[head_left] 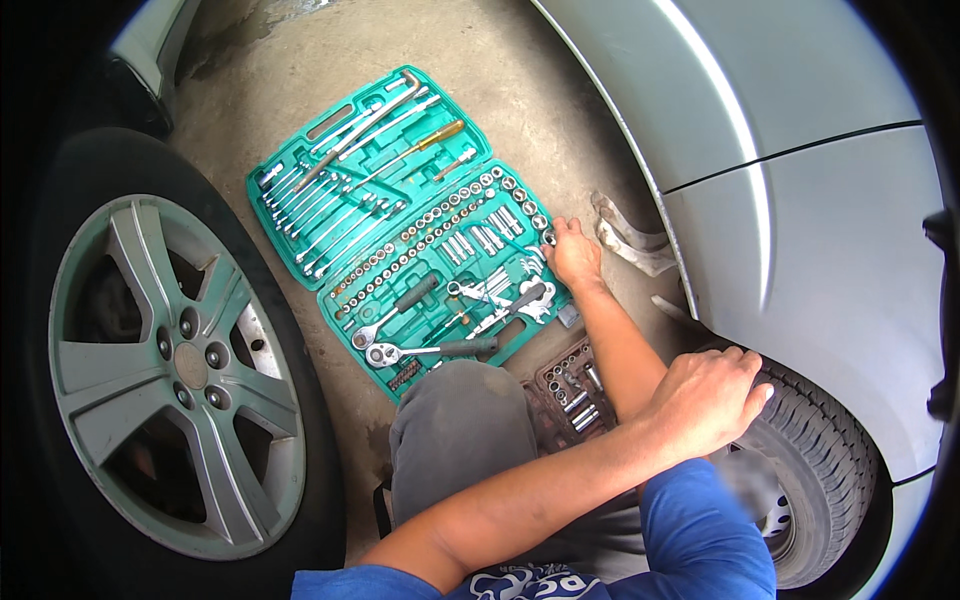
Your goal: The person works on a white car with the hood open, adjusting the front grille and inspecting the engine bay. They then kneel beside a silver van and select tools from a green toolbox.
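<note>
A green tool case [325, 292] lies spread out on the floor, filled with sockets, wrenches and ratchets. At its right edge my right hand [576, 254] has its fingers closed at a large chrome socket [548, 238] in the end of the socket row. My left arm crosses over the right one. My left hand [708, 400] is beside the fender edge above a tyre [815, 420], its fingers curled and their tips hidden. Two ratchets [383, 354] lie at the near side of the case, and a yellow-handled screwdriver [440, 135] sits in the lid.
A removed-looking wheel with silver spokes [130, 385] stands close on the left. The silver car body [800, 220] fills the right side. A small brown socket box [550, 425] lies near my knee [465, 430]. A pale curved bracket [632, 240] rests beneath the car's edge.
</note>
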Available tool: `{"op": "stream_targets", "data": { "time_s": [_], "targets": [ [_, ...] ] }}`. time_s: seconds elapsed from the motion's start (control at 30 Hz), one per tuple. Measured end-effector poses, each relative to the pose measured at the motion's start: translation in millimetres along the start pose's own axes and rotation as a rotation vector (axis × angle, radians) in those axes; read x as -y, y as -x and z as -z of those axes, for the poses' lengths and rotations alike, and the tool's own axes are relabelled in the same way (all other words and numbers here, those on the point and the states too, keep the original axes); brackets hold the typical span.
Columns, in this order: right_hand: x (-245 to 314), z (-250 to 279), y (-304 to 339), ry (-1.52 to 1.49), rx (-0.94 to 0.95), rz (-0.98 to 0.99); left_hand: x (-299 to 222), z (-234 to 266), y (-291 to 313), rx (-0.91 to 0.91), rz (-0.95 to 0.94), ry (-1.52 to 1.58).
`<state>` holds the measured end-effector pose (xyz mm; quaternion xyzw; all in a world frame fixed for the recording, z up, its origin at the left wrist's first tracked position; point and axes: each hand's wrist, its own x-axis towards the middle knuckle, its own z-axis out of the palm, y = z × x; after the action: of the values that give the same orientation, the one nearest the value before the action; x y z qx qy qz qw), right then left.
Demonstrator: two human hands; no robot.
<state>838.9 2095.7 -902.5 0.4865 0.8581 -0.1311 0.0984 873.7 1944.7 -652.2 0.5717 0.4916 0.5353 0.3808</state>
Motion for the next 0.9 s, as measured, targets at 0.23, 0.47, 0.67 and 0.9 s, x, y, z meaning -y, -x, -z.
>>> {"op": "stream_targets", "data": {
  "time_s": [0.23, 0.47, 0.67, 0.9],
  "targets": [
    [-8, -11, 7, -0.036, 0.016, -0.052, 3, 1, -1, -0.024, -0.002, -0.01],
    [-4, -23, 5, -0.06, -0.013, -0.013, 5, 6, 0, -0.04, -0.005, 0.03],
    [-2, -11, 0, 0.022, 0.079, -0.027, 6, 6, 0, 0.019, 0.013, 0.013],
    [-29, 6, 38, -0.08, 0.09, -0.074, 11, 6, 1, -0.033, 0.017, -0.005]
  ]
}}
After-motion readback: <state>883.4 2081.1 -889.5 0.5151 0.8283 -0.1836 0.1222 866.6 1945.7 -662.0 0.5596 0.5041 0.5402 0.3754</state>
